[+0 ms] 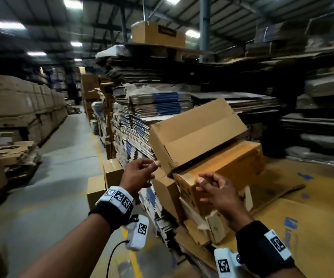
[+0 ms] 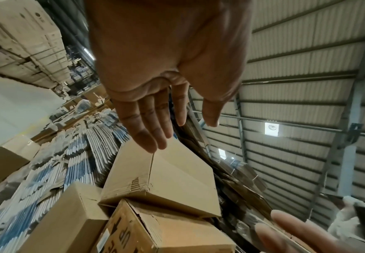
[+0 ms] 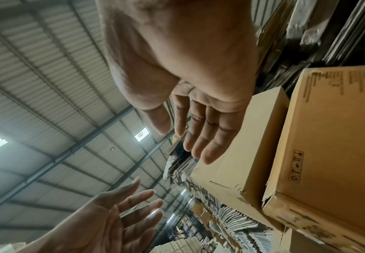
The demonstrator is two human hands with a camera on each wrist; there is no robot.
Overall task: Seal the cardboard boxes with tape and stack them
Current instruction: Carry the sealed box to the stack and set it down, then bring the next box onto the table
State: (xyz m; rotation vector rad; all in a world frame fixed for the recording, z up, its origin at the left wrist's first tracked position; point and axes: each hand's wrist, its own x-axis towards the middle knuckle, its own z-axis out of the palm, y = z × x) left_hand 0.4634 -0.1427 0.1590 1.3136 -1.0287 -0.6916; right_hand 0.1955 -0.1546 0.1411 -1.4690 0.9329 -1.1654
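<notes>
Big pile of flat cardboard [image 1: 138, 125] behind. Top box [image 1: 198, 133] tilted, resting on orange-brown box [image 1: 234, 163] under it. Small box [image 1: 113, 171] down left. Left hand [image 1: 140, 173] empty, fingers loose, near top box corner. Right hand [image 1: 216, 189] empty, fingers loose, just before lower box.

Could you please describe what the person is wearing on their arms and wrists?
Both forearms are bare. Each wrist carries a black wrist strap bearing white blocks printed with black square markers, with a white camera housing hanging beneath. A black cable runs from the left housing.
</notes>
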